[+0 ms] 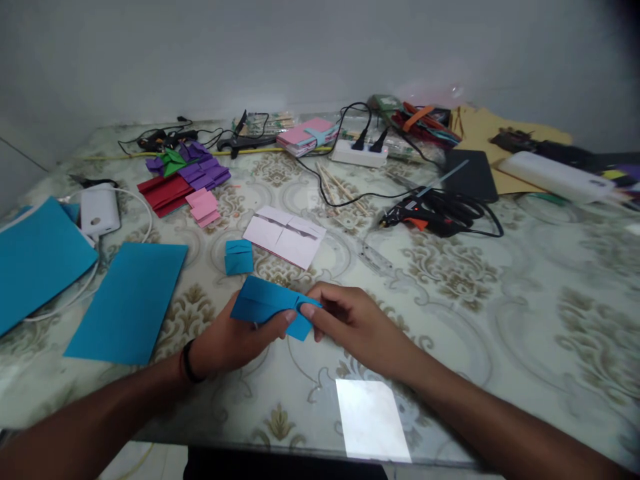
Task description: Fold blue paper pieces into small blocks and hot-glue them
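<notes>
A folded strip of blue paper (265, 296) is held up off the table between both hands. My left hand (243, 340) is closed on its left and lower side, the thumb lying on top. The right-hand end is pinched between thumb and fingers of my right hand (350, 320), where a flap of the paper angles down. Just beyond the strip lies a small folded blue paper piece (239, 259). A white folded paper (285, 235) with a dark band sits behind the hands. Flat to the left is a blue sheet (130, 300).
More blue sheets (40, 260) and a white power bank (100, 210) with a cable are at left. Folded red paper (165, 193), purple paper (205, 170) and pink paper (203, 207) lie behind. A glue gun (415, 210), power strip (360, 153) and cords occupy the back right.
</notes>
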The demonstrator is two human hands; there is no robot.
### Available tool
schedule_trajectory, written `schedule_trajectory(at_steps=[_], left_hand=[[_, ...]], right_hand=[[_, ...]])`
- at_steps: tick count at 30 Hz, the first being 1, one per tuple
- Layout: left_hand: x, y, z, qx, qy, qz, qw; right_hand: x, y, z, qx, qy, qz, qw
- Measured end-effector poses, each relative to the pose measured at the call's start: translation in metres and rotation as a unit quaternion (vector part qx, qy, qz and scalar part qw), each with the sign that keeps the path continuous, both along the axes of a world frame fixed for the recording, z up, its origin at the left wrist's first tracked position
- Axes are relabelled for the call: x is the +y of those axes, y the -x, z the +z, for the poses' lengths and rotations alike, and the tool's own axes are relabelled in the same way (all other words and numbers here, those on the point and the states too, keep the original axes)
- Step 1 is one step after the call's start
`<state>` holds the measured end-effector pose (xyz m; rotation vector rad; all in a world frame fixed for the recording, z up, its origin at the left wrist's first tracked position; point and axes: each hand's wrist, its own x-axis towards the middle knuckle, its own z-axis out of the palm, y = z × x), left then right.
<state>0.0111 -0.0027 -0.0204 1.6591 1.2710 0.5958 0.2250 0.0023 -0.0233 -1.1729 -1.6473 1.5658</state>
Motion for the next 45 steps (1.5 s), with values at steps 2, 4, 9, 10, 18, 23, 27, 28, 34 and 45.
schedule_trajectory(at_steps=[2,4,9,10,18,23,27,28,34,45], left_hand=[[-0.001,-0.001,0.003,0.000,0.009,0.000,1.000],[-0.001,-0.001,0.006,-0.009,0.020,-0.005,1.000],[0.000,-0.001,0.008,-0.051,0.050,-0.035,0.997],[0.000,-0.001,0.008,-0.065,0.047,-0.037,0.996],[0.001,0.007,0.002,-0.156,-0.036,-0.080,0.984],[0.000,0.010,0.001,-0.150,-0.033,-0.108,0.982],[-0.001,0.010,-0.001,-0.142,-0.042,-0.098,0.984],[-0.001,0.010,-0.002,-0.138,-0.043,-0.094,0.985],[0.000,0.007,0.001,-0.133,-0.006,-0.091,0.987],[0.000,0.007,-0.001,-0.161,0.053,-0.041,0.985]], right_hand=[[0.000,-0.001,0.001,-0.006,0.004,-0.003,1.000],[-0.001,-0.001,0.001,-0.015,0.006,-0.004,1.000],[0.000,-0.001,0.001,-0.038,-0.006,-0.010,0.999],[0.000,-0.001,0.001,-0.038,-0.009,-0.011,0.999],[0.000,-0.003,-0.001,-0.030,-0.040,-0.009,0.999],[0.001,-0.004,0.000,-0.031,-0.044,-0.016,0.998],[0.001,-0.005,0.000,-0.031,-0.043,-0.019,0.998],[0.001,-0.005,0.000,-0.033,-0.043,-0.020,0.998],[0.002,-0.004,-0.001,-0.029,-0.029,-0.021,0.999],[-0.002,-0.001,-0.004,0.109,-0.030,-0.053,0.992]])
